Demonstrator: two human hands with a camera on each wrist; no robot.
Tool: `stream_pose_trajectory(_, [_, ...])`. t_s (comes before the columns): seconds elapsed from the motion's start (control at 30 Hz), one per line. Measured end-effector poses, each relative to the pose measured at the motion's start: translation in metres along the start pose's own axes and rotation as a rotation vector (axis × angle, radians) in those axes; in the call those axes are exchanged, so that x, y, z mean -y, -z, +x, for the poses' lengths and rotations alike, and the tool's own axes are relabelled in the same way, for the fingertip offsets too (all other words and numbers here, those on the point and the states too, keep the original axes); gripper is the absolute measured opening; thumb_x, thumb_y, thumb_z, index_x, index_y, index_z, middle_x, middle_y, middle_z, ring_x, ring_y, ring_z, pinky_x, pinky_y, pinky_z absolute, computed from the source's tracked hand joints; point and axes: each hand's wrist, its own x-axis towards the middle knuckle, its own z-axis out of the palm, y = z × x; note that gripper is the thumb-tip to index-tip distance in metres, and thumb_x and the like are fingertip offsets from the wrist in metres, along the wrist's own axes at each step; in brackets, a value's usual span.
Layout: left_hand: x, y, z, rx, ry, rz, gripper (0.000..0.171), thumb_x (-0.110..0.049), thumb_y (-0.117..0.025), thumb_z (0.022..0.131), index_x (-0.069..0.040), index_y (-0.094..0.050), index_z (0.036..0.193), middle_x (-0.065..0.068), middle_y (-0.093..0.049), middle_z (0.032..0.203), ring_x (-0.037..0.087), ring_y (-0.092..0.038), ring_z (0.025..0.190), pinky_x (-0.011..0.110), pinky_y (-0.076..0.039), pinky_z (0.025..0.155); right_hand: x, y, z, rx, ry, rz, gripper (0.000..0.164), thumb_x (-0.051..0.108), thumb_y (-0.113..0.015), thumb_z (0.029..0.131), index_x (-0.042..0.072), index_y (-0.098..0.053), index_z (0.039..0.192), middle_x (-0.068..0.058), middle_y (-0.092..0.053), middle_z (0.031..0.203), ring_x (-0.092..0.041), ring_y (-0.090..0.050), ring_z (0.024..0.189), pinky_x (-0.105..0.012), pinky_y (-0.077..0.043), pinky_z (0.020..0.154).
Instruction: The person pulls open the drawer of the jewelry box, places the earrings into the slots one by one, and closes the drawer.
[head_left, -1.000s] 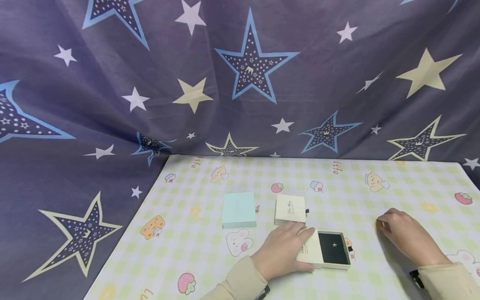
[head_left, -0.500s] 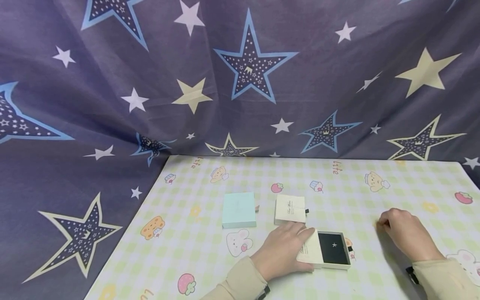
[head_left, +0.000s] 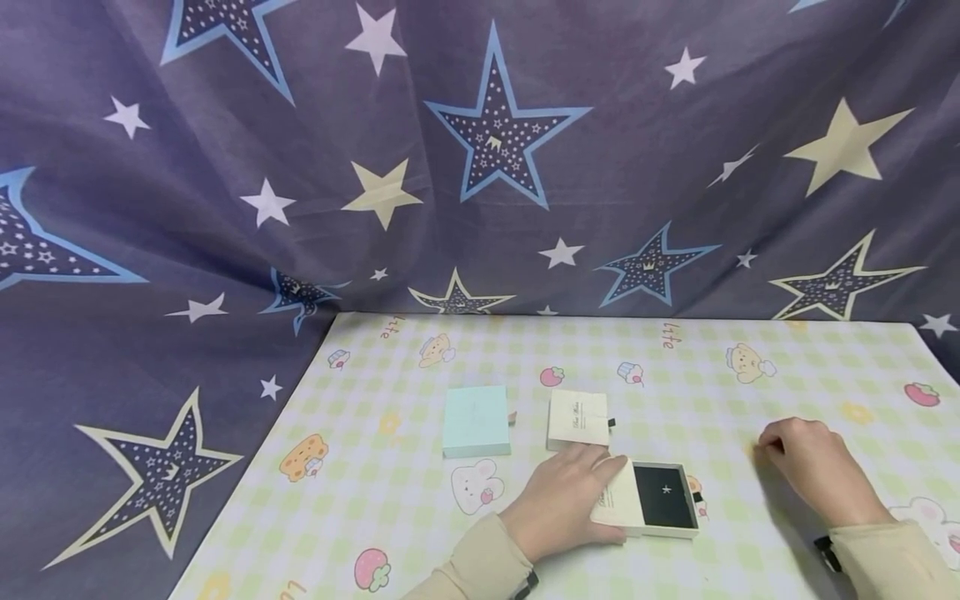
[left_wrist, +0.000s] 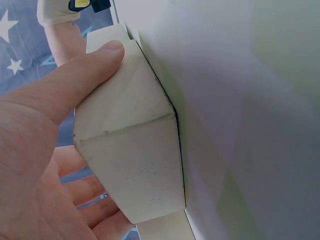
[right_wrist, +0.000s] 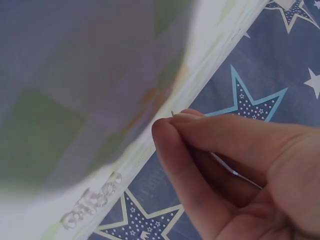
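My left hand [head_left: 558, 504] grips the sleeve of a cream drawer-style gift box [head_left: 617, 504] on the table. In the left wrist view its thumb lies along one side of the box [left_wrist: 130, 130], with the fingers at the other side. The box's tray [head_left: 667, 500] is slid out to the right, showing a black insert with a small white asterisk-shaped mark and a black pull tab. To the right, close over the table, my right hand [head_left: 813, 471] has thumb and forefinger pinched together. A tiny thin tip [right_wrist: 173, 114] shows between those fingertips; the rest of it is hidden.
Behind the left hand sits a second cream box [head_left: 577, 418] with a black tab, closed. Left of it is a mint-green box [head_left: 476, 422] with a beige tab. The checked tablecloth [head_left: 600, 342] meets a dark star-patterned curtain [head_left: 480, 242] at the back.
Over the last second my right hand has turned a little, hiding its fingertips more from the head view. My left hand and the boxes stay in place; the head view has shifted slightly.
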Motion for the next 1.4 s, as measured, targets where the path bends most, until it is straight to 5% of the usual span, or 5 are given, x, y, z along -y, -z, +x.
stream_pose_trajectory(0.5, [0.000, 0.000, -0.001, -0.009, -0.007, 0.010, 0.084, -0.062, -0.074, 0.078, -0.017, -0.050, 0.145, 0.001, -0.054, 0.140, 0.016, -0.050, 0.131, 0.029, -0.045, 0.106, 0.007, -0.004, -0.005, -0.060, 0.102, 0.040, 0.017, -0.006, -0.077, 0.073, 0.011, -0.074, 0.075, -0.003, -0.070, 0.079, -0.019, -0.063, 0.069, -0.030, -0.050, 0.059])
stream_pose_trajectory(0.93, [0.000, 0.000, 0.000, -0.008, -0.008, 0.000, 0.084, -0.062, -0.074, 0.078, -0.017, -0.050, 0.145, 0.000, -0.055, 0.139, 0.015, -0.051, 0.129, 0.029, -0.048, 0.101, 0.030, 0.000, -0.007, -0.030, 0.072, 0.070, 0.011, -0.001, -0.080, 0.075, 0.005, -0.076, 0.083, -0.007, -0.073, 0.081, -0.016, -0.065, 0.067, -0.030, -0.053, 0.060])
stream_pose_trajectory(1.2, [0.000, -0.001, 0.000, -0.023, -0.011, 0.002, 0.085, -0.062, -0.075, 0.077, -0.017, -0.050, 0.145, 0.001, -0.055, 0.139, 0.015, -0.051, 0.129, 0.028, -0.047, 0.102, 0.043, -0.001, -0.011, -0.212, 0.258, 0.095, 0.022, -0.003, -0.083, 0.067, 0.016, -0.074, 0.075, 0.007, -0.071, 0.074, 0.007, -0.058, 0.064, -0.016, -0.049, 0.060])
stream_pose_trajectory(1.4, [0.000, 0.000, 0.000, -0.019, -0.007, -0.011, 0.084, -0.062, -0.075, 0.077, -0.017, -0.051, 0.145, 0.001, -0.055, 0.140, 0.016, -0.051, 0.130, 0.029, -0.047, 0.103, 0.054, -0.002, -0.011, -0.237, 0.341, 0.146, 0.024, -0.001, -0.085, 0.066, 0.019, -0.074, 0.075, 0.009, -0.071, 0.076, 0.008, -0.060, 0.068, -0.007, -0.048, 0.063])
